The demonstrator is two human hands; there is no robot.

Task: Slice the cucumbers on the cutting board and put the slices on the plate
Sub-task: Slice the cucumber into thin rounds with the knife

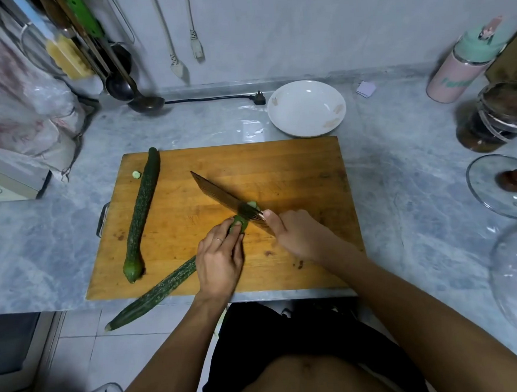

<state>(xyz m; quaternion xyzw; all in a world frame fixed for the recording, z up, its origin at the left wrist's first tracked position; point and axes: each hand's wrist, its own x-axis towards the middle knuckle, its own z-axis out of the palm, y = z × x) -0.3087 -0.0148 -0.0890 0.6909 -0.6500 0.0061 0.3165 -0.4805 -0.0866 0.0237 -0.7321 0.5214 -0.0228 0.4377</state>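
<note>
On the cutting board (279, 163), a cucumber (159, 290) is pinned near its tip by the curled fingers of the left hand (220, 256); the knife (220, 195) is gripped by the right hand (298, 234); the long, firm, probably slippery body (overhanging the board's near edge) is best held close to the blade; a second cucumber (143, 210) lies on the board's left part; the plate (306, 108) sits just beyond the board.

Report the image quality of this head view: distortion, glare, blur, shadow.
Head view: wide-angle bending curves the counter edge and leans the pink bottle; glare patch on the counter behind the cutting board; motion blur streaks the knife near the right hand; left hand sharp; soft shadow beside the blade.
</note>
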